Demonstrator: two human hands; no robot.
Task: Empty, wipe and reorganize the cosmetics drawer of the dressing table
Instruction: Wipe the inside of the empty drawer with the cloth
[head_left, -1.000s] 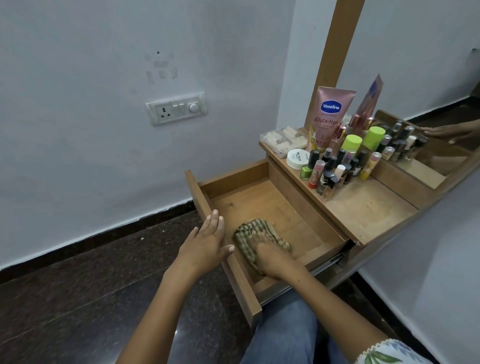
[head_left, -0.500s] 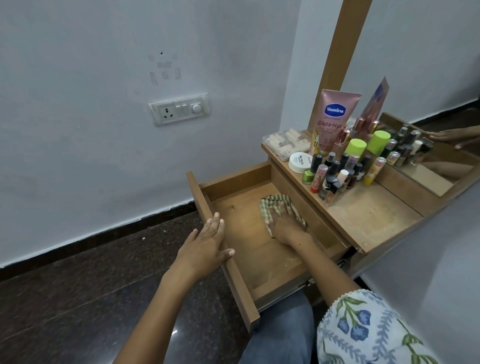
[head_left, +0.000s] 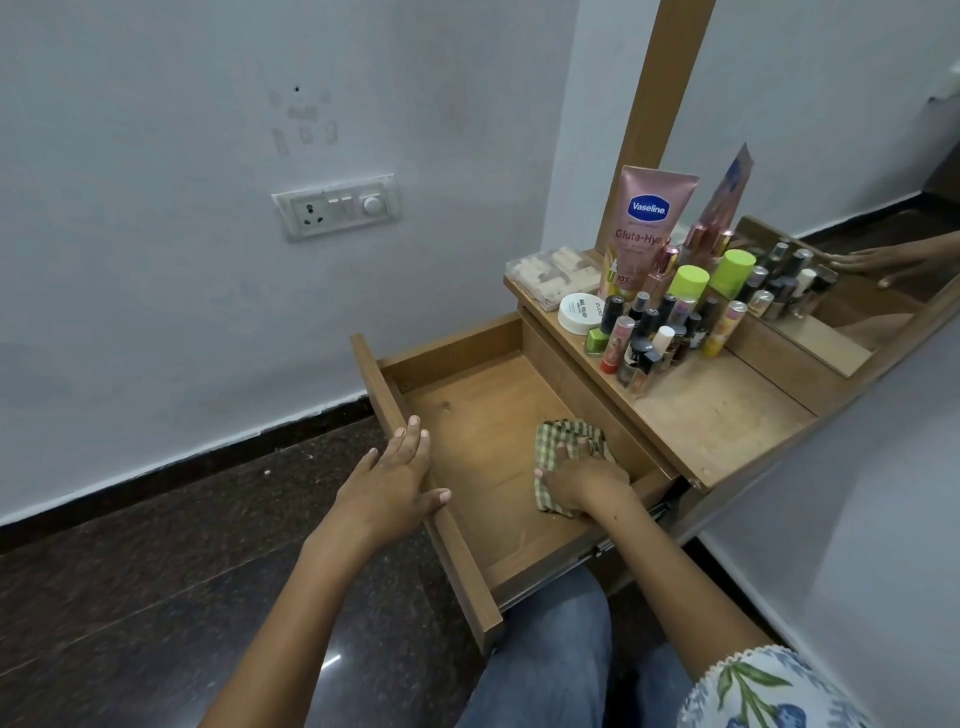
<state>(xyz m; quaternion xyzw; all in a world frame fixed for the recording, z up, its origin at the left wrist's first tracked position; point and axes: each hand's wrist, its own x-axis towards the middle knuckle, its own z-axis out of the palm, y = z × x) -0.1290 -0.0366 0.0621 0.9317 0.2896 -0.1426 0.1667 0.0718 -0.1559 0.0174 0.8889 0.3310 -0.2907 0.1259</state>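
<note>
- Drawer (head_left: 470, 431): pulled fully out of dressing table (head_left: 727, 415); bare wooden floor, only cloth inside.
- Left hand (head_left: 387, 483): flat on drawer's front panel, fingers straight, thumb hooked over inner edge, grasping nothing.
- Right hand (head_left: 584, 475): pressing checked cloth (head_left: 563, 439) onto drawer floor near table side; fingers partly buried in folds, curl indeterminate.
- Cosmetics bottles (head_left: 654, 332): clustered on tabletop beyond drawer; most labels illegible.
</note>
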